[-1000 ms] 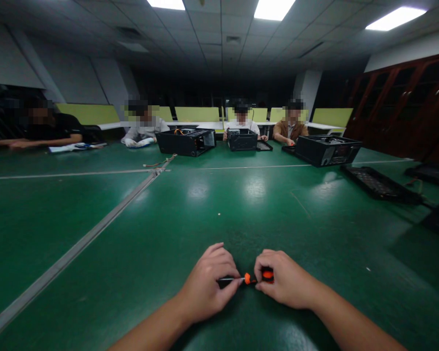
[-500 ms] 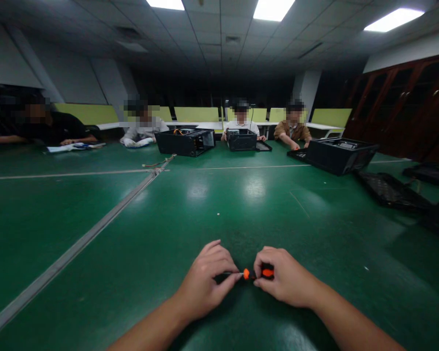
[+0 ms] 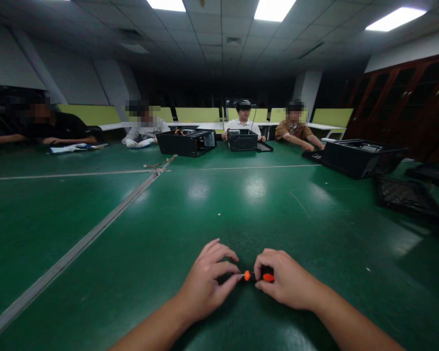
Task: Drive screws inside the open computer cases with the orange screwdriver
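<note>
A screwdriver (image 3: 247, 276) with an orange and black handle lies crosswise between my two hands, low over the green table (image 3: 161, 243). My left hand (image 3: 209, 275) pinches its thin metal shaft between thumb and index finger, with the other fingers lifted and spread. The handle is in the grip of my right hand (image 3: 287, 279), thumb and fingers bent around it. Part of the handle is hidden behind the right fingers, and the shaft's tip is hidden by the left hand.
Several people sit across the table. Black computer cases stand before them: one at centre left (image 3: 186, 142), one in the middle (image 3: 243, 140), one at right (image 3: 362, 157). A black panel (image 3: 406, 195) lies at far right. A cable (image 3: 157, 165) rests near the metal strip (image 3: 106, 214).
The right-hand computer case and the black panel near it have shifted to the right, with a co-worker's arms stretched toward the case. My hands and the screwdriver have barely moved.
</note>
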### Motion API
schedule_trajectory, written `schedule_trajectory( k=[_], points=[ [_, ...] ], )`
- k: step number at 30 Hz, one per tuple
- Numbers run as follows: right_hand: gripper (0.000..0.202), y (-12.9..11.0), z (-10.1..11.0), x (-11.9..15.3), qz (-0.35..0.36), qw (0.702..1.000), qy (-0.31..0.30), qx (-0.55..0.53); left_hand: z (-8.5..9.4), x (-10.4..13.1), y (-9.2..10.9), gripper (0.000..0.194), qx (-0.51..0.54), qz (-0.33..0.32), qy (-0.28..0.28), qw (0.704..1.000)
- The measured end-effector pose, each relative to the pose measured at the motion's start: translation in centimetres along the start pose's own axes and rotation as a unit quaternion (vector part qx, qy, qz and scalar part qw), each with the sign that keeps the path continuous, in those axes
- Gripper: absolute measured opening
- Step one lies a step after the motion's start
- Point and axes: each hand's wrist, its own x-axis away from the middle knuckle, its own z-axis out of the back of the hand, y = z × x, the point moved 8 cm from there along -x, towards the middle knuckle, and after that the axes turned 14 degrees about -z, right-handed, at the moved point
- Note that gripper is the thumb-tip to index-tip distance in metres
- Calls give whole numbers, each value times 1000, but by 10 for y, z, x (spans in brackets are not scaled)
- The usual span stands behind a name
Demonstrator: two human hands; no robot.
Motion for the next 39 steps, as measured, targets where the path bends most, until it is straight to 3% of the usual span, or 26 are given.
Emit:
schedule_trajectory(
  k=[3,10,17,25,34,39],
  points=[
    [19,3,-3,-1,-5,1000,-6,9,0,0,2,11,4,-4,-2,1000],
    [19,-5,7,2,41,998,44,-17,-12,3,-9,8,14,50,-73,996],
    [19,7,-4,-1,-13,1000,-1,0,0,-1,3,13,-5,15,-24,1000],
    [20,1,3,1,33,999,36,-15,-14,3,-6,9,13,54,-77,995],
    [17,6,-3,0,-8,1000,-10,21,-2,-3,3,13,-2,27,-27,999],
    [16,4,-2,-1,2,1000,5,11,-4,-3,2,14,-6,31,-39,999]
  ],
)
